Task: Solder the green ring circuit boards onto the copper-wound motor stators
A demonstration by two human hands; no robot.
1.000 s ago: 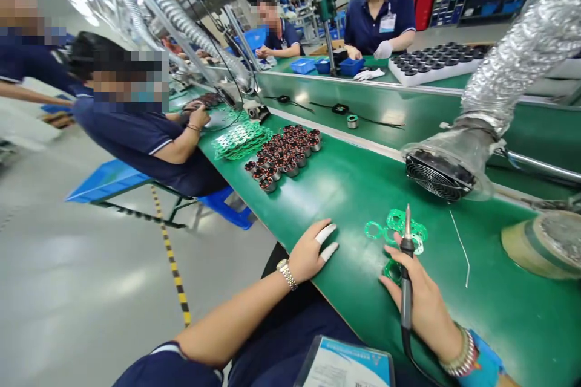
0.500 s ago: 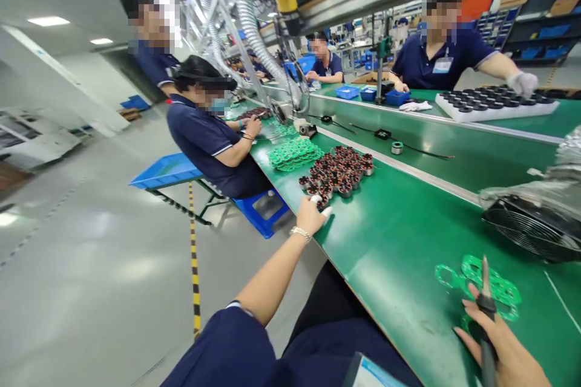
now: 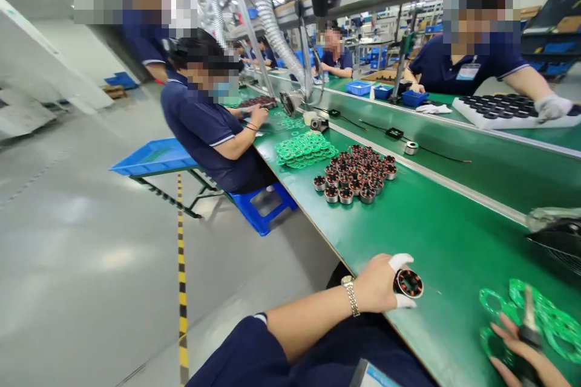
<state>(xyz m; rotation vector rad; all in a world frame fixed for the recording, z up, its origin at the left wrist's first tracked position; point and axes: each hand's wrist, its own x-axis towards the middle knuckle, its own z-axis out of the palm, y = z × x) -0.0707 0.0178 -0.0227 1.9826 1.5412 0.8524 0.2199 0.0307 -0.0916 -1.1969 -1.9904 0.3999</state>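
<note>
Noted, left: stacked green rings [image 3: 305, 149] beside grouped wound cores [image 3: 356, 175], apparently set within easy reach. Found, centre: single wound core [image 3: 409, 283], pinched by its outer wall in white-covered fingers [image 3: 402, 262] of left hand [image 3: 379, 285], presumably to spare the windings; cannot tell whether touching table [image 3: 436, 224]. Noted, right: soldering iron [image 3: 529, 331] held in right hand [image 3: 540, 366], tip forward, probably to keep off skin, near loose green rings [image 3: 542, 308]. Cannot make out exact grip; cut off below by frame edge.

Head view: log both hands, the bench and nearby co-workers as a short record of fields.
Left hand: gripping a copper-wound core by its sides
Right hand: holding a soldering iron near loose green ring boards
Green bench: grouped similar cores beside stacked green boards
Co-workers: seated person; white-gloved hand at white tray
</note>
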